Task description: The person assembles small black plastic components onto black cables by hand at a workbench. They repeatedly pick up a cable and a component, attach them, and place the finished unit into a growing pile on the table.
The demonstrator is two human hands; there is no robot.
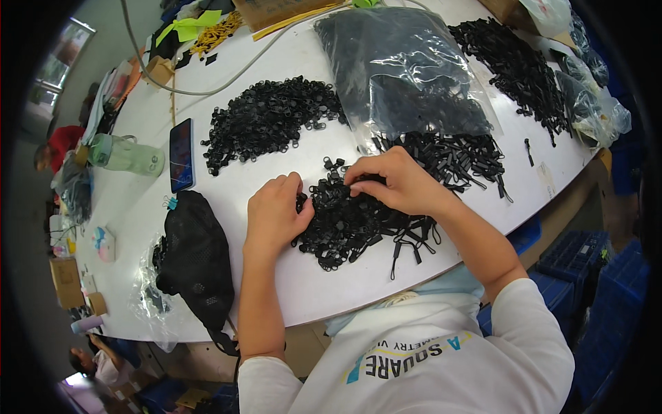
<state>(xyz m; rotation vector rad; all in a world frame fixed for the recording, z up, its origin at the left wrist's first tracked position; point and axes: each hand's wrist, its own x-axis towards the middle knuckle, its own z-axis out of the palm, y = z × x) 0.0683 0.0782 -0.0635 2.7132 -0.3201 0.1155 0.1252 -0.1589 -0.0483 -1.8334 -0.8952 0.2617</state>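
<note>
In front of me a heap of small black ring-ended clips lies on the white table, mixed on its right with looped black cord pulls. My left hand is at the heap's left edge, fingers curled and thumb bent inward around something small and black. Over the heap's upper right, my right hand pinches with thumb and forefinger. A dark piece shows under its palm, but what the fingertips grip is too small to make out. Beyond my right hand lie more black cord pulls, partly under a clear plastic bag of dark pieces.
Another pile of black clips lies farther left. A phone, a green bottle and a black mesh bag stand or lie left of me. More black pulls cover the far right. A grey cable crosses the table; blue crates sit below right.
</note>
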